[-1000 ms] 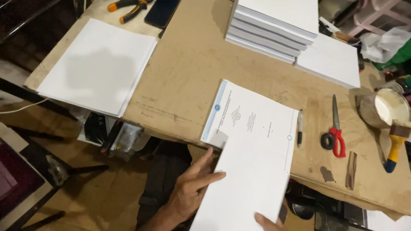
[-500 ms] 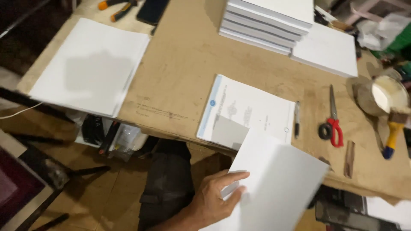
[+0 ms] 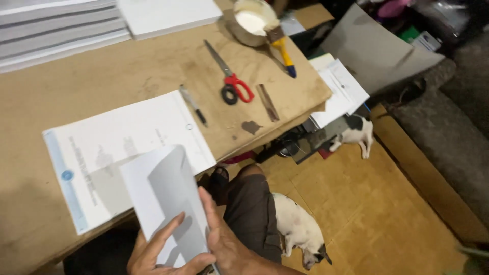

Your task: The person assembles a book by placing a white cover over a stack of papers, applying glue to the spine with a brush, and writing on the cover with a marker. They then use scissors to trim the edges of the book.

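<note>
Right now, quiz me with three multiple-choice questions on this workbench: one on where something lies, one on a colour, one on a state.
1. Where do the scissors lie? A) on the workbench B) on the floor C) in a hand
2. What colour are their handles? A) blue B) red and black C) green
3. How is the white sheet held? A) flat on the bench B) curled between both hands C) rolled in one hand

A: they lie flat beside the pen.
B: one loop red, one black.
B: left hand and right hand grip it.
</note>
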